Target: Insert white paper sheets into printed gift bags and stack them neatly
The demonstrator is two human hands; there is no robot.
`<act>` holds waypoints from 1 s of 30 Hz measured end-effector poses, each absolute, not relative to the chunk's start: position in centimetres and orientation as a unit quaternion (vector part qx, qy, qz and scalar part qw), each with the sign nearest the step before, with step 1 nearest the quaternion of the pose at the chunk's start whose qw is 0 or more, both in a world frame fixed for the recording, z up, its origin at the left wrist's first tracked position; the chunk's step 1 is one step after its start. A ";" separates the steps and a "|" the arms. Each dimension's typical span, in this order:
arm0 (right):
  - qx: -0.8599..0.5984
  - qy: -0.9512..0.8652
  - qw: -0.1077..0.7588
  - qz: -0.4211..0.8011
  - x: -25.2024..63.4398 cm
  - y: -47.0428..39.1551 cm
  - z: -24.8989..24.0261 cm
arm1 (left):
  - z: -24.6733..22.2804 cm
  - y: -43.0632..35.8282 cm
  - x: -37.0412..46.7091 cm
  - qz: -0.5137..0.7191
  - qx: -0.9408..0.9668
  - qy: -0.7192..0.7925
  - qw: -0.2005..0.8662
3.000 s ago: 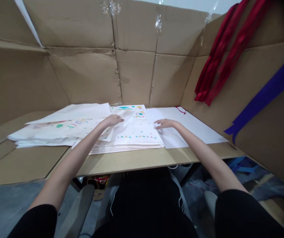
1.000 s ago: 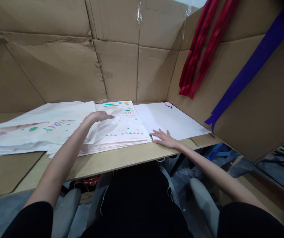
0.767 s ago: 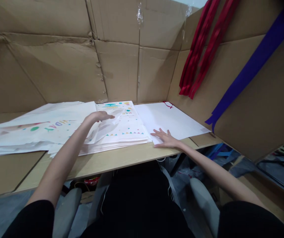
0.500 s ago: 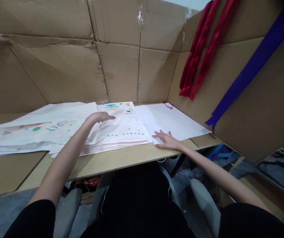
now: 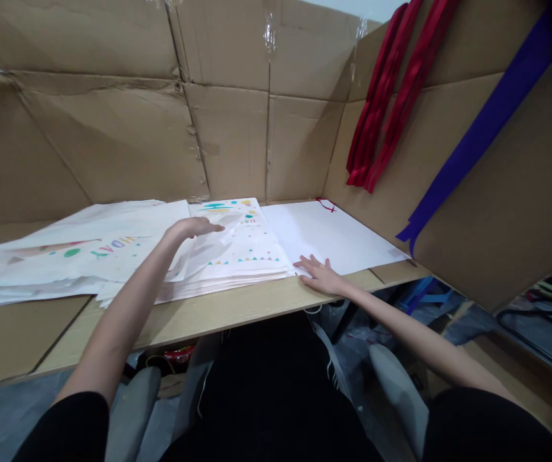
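My left hand [image 5: 195, 226] rests palm down over a stack of white printed sheets [image 5: 257, 253], fingers reaching right and some of their tips hidden. Beneath it the top sheet looks rumpled and slightly raised. Coloured dots, small triangles and letters decorate this stack. My right hand [image 5: 321, 274] lies with fingers spread on the near left corner of a plain white sheet [image 5: 334, 234], by the stack's right edge. A thin red cord [image 5: 325, 205] lies at that sheet's far edge. More white sheets with coloured lettering [image 5: 117, 247] are piled on the left, partly behind my left forearm.
Cardboard walls [image 5: 228, 138] enclose the table [image 5: 218, 314] at the back and right. Red strips [image 5: 391, 109] and a blue-purple strip [image 5: 478, 138] hang from the right wall. Below the table edge are grey chair parts [image 5: 398, 385] and blue items [image 5: 423, 295].
My right hand has shifted very slightly left and towards me at the sheet's edge. My left hand stays in place over the printed stack. The view has shifted a little.
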State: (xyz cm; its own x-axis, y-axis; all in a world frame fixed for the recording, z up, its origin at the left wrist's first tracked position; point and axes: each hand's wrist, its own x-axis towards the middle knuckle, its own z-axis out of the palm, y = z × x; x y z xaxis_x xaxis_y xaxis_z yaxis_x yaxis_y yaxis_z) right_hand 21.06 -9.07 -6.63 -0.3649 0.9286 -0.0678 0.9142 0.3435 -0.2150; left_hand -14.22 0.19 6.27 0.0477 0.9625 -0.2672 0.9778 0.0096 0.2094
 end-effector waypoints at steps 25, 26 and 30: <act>-0.481 -0.875 0.000 0.051 22.9 -9.8 -5.1 | 6.2 0.1 -13.9 -0.032 0.720 0.671 0.177; -0.474 -0.880 0.005 0.025 22.9 -10.0 -5.3 | 6.3 0.0 -13.8 -0.032 0.721 0.669 0.177; -0.466 -0.884 0.009 -0.041 22.8 -10.7 -6.0 | 6.3 -0.2 -13.6 -0.038 0.721 0.669 0.177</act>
